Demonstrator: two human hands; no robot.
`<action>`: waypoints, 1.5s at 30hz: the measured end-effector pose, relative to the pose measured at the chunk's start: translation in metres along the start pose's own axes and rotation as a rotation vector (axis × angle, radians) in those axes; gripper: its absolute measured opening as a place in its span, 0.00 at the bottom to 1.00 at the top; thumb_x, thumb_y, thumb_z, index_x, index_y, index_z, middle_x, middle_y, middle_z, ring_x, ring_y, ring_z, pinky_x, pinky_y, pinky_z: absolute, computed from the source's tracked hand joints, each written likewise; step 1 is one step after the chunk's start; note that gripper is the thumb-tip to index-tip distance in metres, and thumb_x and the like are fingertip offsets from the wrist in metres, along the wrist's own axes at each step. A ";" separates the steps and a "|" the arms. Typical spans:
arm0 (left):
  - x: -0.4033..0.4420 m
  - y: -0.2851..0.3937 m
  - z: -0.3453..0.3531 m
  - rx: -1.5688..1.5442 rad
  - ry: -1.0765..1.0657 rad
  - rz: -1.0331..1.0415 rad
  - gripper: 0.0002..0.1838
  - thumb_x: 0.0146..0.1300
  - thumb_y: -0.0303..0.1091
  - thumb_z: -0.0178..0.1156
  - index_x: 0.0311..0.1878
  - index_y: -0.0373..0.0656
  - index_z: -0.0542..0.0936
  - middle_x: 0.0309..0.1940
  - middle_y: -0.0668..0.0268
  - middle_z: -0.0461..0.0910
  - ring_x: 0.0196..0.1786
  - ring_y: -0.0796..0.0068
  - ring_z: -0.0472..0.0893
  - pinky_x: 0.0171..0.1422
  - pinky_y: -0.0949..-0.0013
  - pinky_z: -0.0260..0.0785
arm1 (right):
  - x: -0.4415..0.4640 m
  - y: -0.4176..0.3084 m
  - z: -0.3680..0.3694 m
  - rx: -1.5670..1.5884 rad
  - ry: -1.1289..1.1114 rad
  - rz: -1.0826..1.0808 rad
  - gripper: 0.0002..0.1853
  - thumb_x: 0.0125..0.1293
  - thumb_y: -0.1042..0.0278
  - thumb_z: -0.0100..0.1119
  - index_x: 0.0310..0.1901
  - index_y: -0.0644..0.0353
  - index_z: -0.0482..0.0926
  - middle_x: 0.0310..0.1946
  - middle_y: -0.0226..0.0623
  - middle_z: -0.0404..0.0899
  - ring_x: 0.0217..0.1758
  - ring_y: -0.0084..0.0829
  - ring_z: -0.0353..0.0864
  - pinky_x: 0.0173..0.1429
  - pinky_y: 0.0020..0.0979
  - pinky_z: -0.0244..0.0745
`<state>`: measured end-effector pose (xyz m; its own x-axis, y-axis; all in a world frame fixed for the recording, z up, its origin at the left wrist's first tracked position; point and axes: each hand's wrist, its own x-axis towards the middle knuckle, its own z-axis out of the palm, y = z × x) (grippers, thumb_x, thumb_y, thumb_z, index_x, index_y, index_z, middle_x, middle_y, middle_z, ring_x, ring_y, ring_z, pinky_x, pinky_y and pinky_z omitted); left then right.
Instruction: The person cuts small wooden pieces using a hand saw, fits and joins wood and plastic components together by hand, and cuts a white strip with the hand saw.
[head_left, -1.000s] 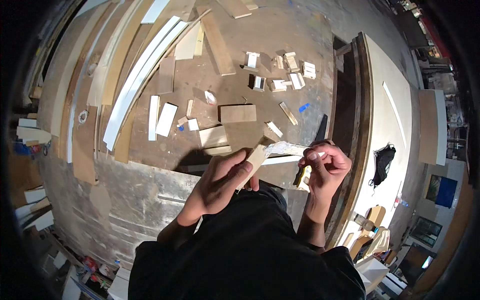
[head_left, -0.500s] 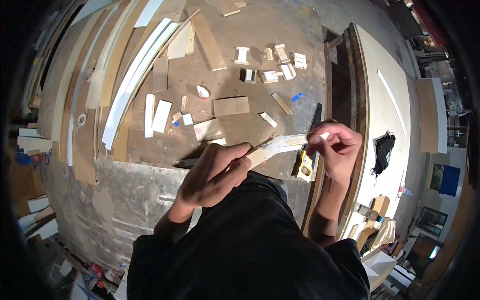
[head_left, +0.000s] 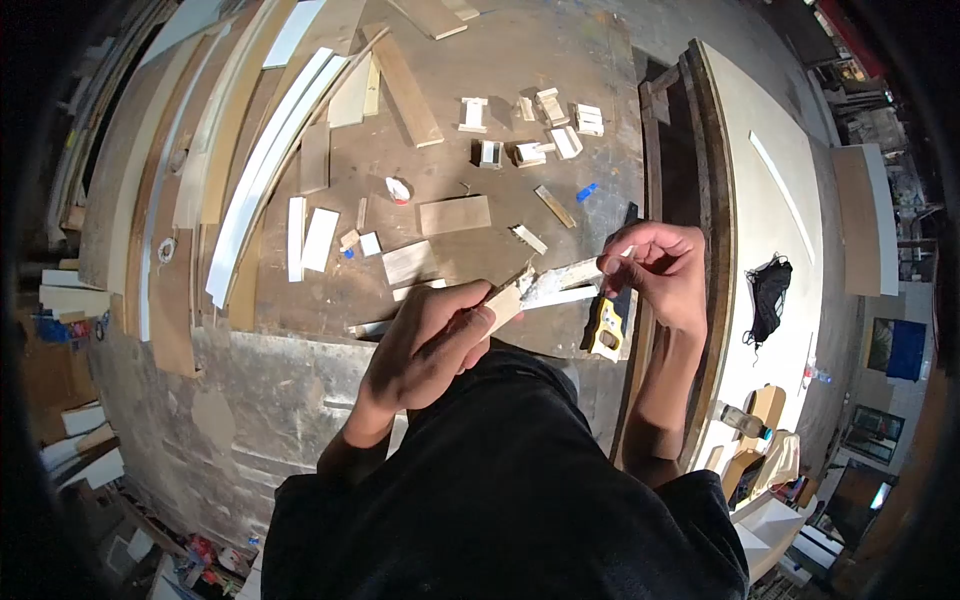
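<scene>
My left hand (head_left: 432, 345) is closed around a small wooden piece (head_left: 506, 303), its far end tilted up. My right hand (head_left: 655, 268) pinches the right end of a thin stick (head_left: 580, 272) smeared with whitish material. The stick's left end meets the wooden piece, where more of the whitish stuff (head_left: 540, 288) sits. Below my right hand lies a handsaw with a yellow and black handle (head_left: 606, 328). A white strip (head_left: 565, 297) shows just under the stick.
Small wooden assemblies (head_left: 548, 105) stand at the table's back right. Loose blocks (head_left: 454, 214) lie mid-table, long boards (head_left: 275, 170) at the left. On the pale board at the right are a black mesh item (head_left: 768, 300) and a bottle (head_left: 741, 420).
My right hand moved right, then slightly back left and up, still pinching the stick. My left hand keeps the wooden piece and has shifted slightly. The view has shifted, showing more of the saw.
</scene>
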<state>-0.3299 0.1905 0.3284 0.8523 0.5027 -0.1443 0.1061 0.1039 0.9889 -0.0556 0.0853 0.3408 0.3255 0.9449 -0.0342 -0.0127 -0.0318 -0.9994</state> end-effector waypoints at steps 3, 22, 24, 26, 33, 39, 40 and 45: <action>0.000 -0.029 0.011 -0.005 0.127 0.053 0.20 0.77 0.35 0.49 0.53 0.24 0.82 0.29 0.63 0.81 0.22 0.83 0.70 0.25 0.74 0.59 | 0.003 0.009 -0.014 -0.005 -0.034 0.013 0.08 0.61 0.95 0.61 0.36 0.73 0.84 0.32 0.42 0.86 0.31 0.26 0.87 0.34 0.26 0.84; 0.005 -0.019 0.014 -0.099 0.113 -0.150 0.22 0.76 0.39 0.47 0.53 0.28 0.83 0.21 0.66 0.77 0.20 0.83 0.68 0.26 0.74 0.62 | 0.030 0.041 -0.006 0.056 -0.125 0.074 0.06 0.61 0.89 0.69 0.37 0.69 0.84 0.30 0.39 0.85 0.27 0.25 0.84 0.31 0.26 0.80; 0.001 -0.024 0.019 -0.092 0.230 -0.113 0.24 0.77 0.41 0.46 0.52 0.29 0.84 0.16 0.69 0.71 0.19 0.83 0.68 0.25 0.73 0.61 | 0.027 0.045 -0.020 -0.042 -0.144 0.154 0.07 0.64 0.91 0.66 0.39 0.70 0.84 0.33 0.40 0.86 0.31 0.27 0.86 0.35 0.28 0.83; 0.002 -0.032 0.021 -0.086 0.251 -0.134 0.24 0.76 0.42 0.46 0.52 0.30 0.84 0.16 0.69 0.71 0.18 0.82 0.68 0.25 0.73 0.61 | 0.028 0.049 -0.019 0.074 -0.138 0.129 0.06 0.65 0.90 0.66 0.39 0.69 0.85 0.33 0.40 0.86 0.31 0.27 0.86 0.35 0.28 0.83; -0.001 -0.044 0.024 -0.120 0.284 -0.155 0.25 0.74 0.42 0.46 0.51 0.31 0.85 0.15 0.68 0.71 0.18 0.81 0.69 0.24 0.72 0.63 | 0.031 0.068 0.000 0.061 -0.155 0.196 0.05 0.65 0.88 0.65 0.40 0.70 0.85 0.32 0.39 0.86 0.30 0.27 0.85 0.36 0.28 0.83; -0.008 -0.061 0.023 -0.135 0.244 -0.211 0.21 0.79 0.38 0.46 0.54 0.32 0.84 0.17 0.70 0.70 0.20 0.82 0.68 0.25 0.73 0.62 | 0.031 0.075 0.009 0.180 -0.074 0.191 0.03 0.64 0.84 0.69 0.39 0.70 0.85 0.31 0.38 0.86 0.29 0.26 0.85 0.35 0.28 0.82; -0.008 -0.060 0.023 -0.132 0.241 -0.213 0.21 0.79 0.38 0.46 0.54 0.32 0.84 0.17 0.70 0.70 0.20 0.82 0.68 0.25 0.73 0.62 | 0.031 0.073 0.014 0.120 -0.108 0.208 0.02 0.65 0.84 0.69 0.38 0.69 0.85 0.31 0.38 0.86 0.29 0.26 0.84 0.35 0.28 0.82; -0.013 -0.063 0.023 -0.171 0.294 -0.195 0.23 0.79 0.39 0.45 0.52 0.30 0.84 0.16 0.70 0.70 0.19 0.82 0.68 0.24 0.73 0.61 | 0.024 0.081 0.007 0.086 -0.018 0.145 0.02 0.65 0.85 0.69 0.38 0.70 0.85 0.31 0.38 0.86 0.29 0.25 0.84 0.34 0.27 0.81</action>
<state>-0.3357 0.1582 0.2690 0.6388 0.6812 -0.3577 0.1435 0.3513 0.9252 -0.0552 0.1079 0.2594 0.2970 0.9383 -0.1774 -0.1397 -0.1411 -0.9801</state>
